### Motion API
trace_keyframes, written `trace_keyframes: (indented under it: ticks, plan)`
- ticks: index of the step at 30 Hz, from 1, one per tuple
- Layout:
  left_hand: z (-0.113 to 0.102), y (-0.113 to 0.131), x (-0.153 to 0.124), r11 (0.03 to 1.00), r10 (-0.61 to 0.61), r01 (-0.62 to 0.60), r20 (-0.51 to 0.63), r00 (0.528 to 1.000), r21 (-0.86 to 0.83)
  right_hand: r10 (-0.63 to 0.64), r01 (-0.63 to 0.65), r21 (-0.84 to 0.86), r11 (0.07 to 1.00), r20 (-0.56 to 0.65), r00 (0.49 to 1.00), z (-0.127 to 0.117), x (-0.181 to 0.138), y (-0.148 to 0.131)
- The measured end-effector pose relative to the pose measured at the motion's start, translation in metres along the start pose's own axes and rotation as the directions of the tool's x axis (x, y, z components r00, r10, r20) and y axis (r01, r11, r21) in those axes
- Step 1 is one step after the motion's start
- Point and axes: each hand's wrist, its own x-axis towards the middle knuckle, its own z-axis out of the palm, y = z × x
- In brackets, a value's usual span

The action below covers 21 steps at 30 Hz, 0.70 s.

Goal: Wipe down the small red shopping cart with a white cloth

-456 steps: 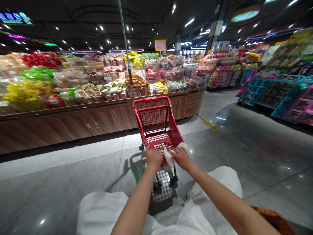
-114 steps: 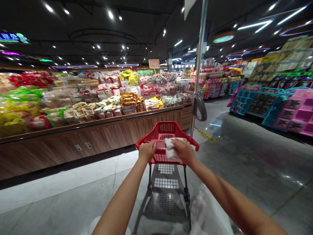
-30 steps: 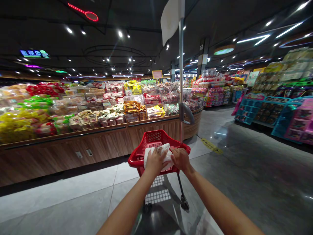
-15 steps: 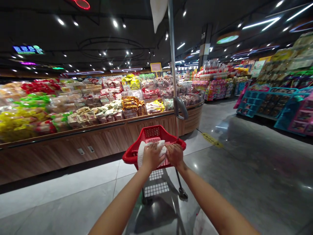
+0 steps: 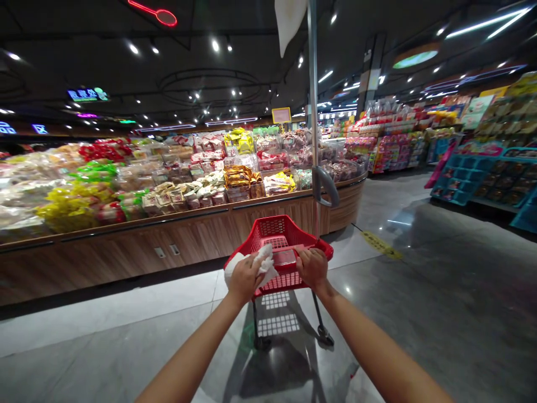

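A red plastic shopping cart point(image 5: 253, 235) stands in front of me on thin dark legs with wheels. My left hand point(image 5: 244, 277) is closed on a crumpled white cloth point(image 5: 265, 263), pressed against the left part of the cart's handle. With fingers wrapped over it, my right hand point(image 5: 312, 267) grips the right part of the cart handle point(image 5: 285, 258). Between my hands a stretch of the handle shows bare. The cart's basket walls are perforated, and part of its rim is hidden by the cloth and my hands.
A long wood-fronted counter point(image 5: 201, 238) heaped with packaged snacks runs along the left and ahead. A metal pole point(image 5: 314, 84) with a grey loop handle point(image 5: 326, 187) rises by the cart. Blue display racks point(image 5: 461, 173) stand right, and a yellow floor marking point(image 5: 381, 244) lies on the grey floor.
My left hand has slid left along the handle with the white cloth, away from my right hand, baring the middle. My right hand stays on the handle. The view has turned slightly left.
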Motion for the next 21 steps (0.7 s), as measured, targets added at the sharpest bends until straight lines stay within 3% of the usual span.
trace_keyframes:
  ticks: [4,7,10,17,21]
  plan:
    - [0.006,0.04,0.032,1.0,0.016,-0.016,0.017,1.0,0.005,-0.06,0.06,0.022,0.998,-0.005,0.998,0.0,0.002,-0.001]
    - [0.001,0.049,0.044,0.998,0.068,-0.069,0.068,0.995,0.013,-0.108,0.108,0.042,0.993,-0.002,0.994,-0.003,0.004,0.007]
    - [-0.008,0.034,0.035,0.994,0.104,-0.105,0.099,0.99,0.001,-0.122,0.122,0.069,0.99,-0.008,0.993,-0.006,0.004,0.017]
    - [-0.024,-0.03,-0.005,0.994,0.101,-0.11,0.226,0.969,0.027,-0.116,0.112,0.147,0.983,0.02,0.993,-0.004,0.008,0.03]
    - [-0.022,-0.049,-0.011,0.99,0.124,-0.109,0.188,0.974,-0.09,-0.078,0.057,0.222,0.973,0.087,0.993,-0.006,0.018,0.041]
